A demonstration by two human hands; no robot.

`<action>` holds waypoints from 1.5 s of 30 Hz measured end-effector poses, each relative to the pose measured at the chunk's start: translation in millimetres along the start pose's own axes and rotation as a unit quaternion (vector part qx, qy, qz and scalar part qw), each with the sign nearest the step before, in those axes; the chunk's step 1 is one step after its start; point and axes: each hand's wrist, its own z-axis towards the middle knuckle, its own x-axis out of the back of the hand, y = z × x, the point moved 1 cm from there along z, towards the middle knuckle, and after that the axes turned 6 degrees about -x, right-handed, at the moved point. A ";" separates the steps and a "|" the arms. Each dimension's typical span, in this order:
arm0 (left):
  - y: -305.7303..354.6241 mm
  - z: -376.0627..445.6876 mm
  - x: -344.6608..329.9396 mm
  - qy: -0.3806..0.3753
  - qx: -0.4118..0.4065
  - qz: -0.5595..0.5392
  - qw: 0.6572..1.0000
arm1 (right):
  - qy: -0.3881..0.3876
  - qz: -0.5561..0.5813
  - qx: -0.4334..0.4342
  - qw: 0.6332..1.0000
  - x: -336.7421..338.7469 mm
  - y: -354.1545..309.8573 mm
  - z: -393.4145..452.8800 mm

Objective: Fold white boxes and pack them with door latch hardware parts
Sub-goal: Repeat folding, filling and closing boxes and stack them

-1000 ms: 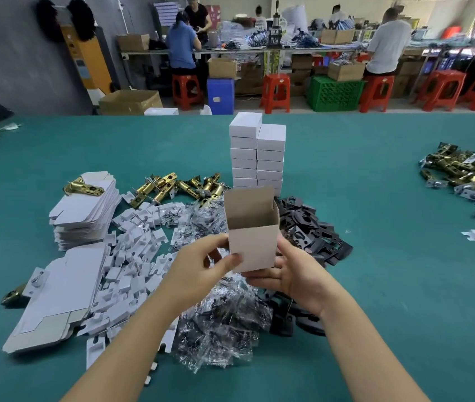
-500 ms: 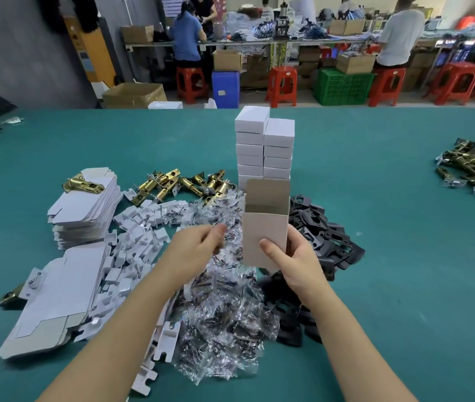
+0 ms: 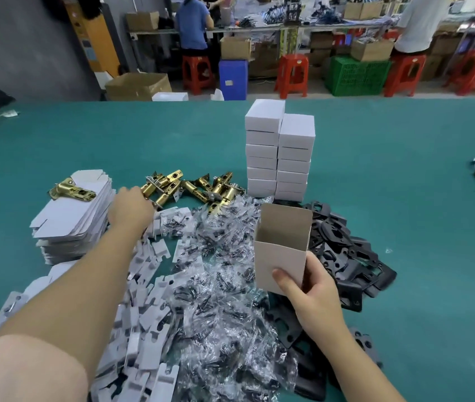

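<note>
My right hand (image 3: 314, 288) grips the folded white box (image 3: 281, 250) near its bottom, thumb across the front, open end up, above the bagged screws (image 3: 219, 280) and black plates (image 3: 343, 256). My left hand (image 3: 130, 208) reaches to the brass latches (image 3: 166, 184) on the counter (image 3: 404, 198), fingers at the nearest latch; grip not discernible. Stacked white boxes (image 3: 279, 158) stand behind; flat blanks (image 3: 74, 216) far left.

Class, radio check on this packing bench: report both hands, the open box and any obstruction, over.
Right hand grips open box, upright, nothing visible inside. Left hand at the brass latches, grip hidden. Nothing blocking.
</note>
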 end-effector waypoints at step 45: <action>142.8 -184.1 160.2 -0.032 -0.375 -0.275 0.885 | -0.109 0.202 -0.052 0.972 2.9 -18.2 -7.1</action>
